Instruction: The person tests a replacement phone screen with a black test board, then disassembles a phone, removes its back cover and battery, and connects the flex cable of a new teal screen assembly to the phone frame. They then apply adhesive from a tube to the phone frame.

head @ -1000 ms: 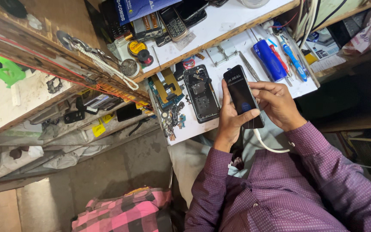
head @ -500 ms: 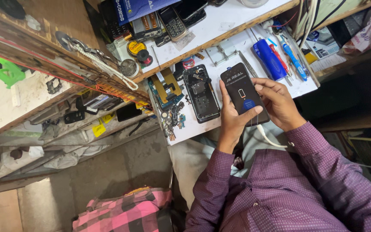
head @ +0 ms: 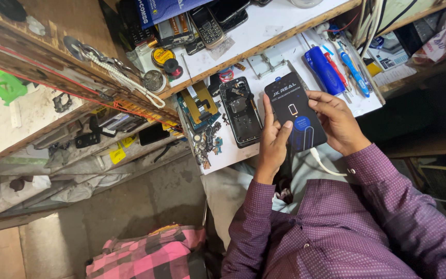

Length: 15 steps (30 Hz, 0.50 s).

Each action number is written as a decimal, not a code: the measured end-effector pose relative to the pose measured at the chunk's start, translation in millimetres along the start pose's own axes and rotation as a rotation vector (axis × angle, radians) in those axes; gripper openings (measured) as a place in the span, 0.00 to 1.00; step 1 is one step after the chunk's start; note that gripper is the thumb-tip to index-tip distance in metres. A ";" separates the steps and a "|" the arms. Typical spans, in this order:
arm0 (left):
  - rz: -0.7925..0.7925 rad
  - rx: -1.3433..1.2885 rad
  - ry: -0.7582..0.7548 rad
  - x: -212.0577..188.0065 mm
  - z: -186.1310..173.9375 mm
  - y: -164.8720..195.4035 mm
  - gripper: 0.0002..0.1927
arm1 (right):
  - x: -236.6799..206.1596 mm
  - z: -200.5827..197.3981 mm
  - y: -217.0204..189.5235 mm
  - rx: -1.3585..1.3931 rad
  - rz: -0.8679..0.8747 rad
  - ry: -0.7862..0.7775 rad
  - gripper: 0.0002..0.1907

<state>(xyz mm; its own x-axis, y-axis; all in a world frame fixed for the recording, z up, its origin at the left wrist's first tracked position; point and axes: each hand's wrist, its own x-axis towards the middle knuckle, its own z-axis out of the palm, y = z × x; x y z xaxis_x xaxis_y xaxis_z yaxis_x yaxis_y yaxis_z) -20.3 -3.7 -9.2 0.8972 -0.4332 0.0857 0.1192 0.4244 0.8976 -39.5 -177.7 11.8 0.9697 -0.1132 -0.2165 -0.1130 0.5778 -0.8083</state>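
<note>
Both of my hands hold a black phone screen panel with a printed protective film over the white work board. My left hand grips its left edge, thumb lying on the face. My right hand holds the right edge with fingers curled around it. Just left of the panel lies an opened phone body with its insides showing. A white cable hangs below the panel near my lap.
Blue and red screwdrivers lie at the board's right. Small parts and a yellow-green piece sit at its left. A shelf above carries old phones and a solder tin. A pink checked bag lies on the floor.
The screen panel has tilted and shifted slightly in my hands, its printed face turning more toward the camera. Both hands keep their grip.
</note>
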 end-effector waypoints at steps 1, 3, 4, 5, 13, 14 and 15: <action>0.018 0.010 -0.005 0.3 -0.5 -0.6 0.46 | 0.1 0.5 -0.2 0.006 0.002 -0.003 0.18; 0.052 0.031 -0.016 0.8 -1.3 -2.0 0.46 | 0.4 1.3 -0.4 0.019 0.004 -0.008 0.18; 0.057 0.027 -0.019 0.7 -1.8 -2.7 0.46 | 0.3 1.4 -0.4 0.015 0.000 -0.009 0.18; 0.061 0.023 -0.022 0.5 -2.7 -3.1 0.45 | 0.2 1.5 0.0 0.012 -0.005 -0.009 0.18; 0.060 0.034 -0.025 0.4 -4.8 -4.3 0.45 | -0.4 -2.5 5.2 0.002 -0.044 0.008 0.18; 0.062 0.040 -0.029 1.1 -5.7 -3.7 0.45 | -0.1 -1.9 5.4 0.017 -0.042 0.005 0.18; 0.064 0.045 -0.034 2.0 -6.1 -3.4 0.45 | 0.0 -2.1 5.0 0.031 -0.040 0.001 0.18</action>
<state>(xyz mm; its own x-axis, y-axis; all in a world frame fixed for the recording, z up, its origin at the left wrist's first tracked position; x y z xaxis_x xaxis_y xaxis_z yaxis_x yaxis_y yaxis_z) -16.4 -1.2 -14.7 0.8876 -0.4331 0.1572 0.0422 0.4161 0.9083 -40.5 -176.4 6.6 0.9730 -0.1375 -0.1852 -0.0675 0.5979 -0.7987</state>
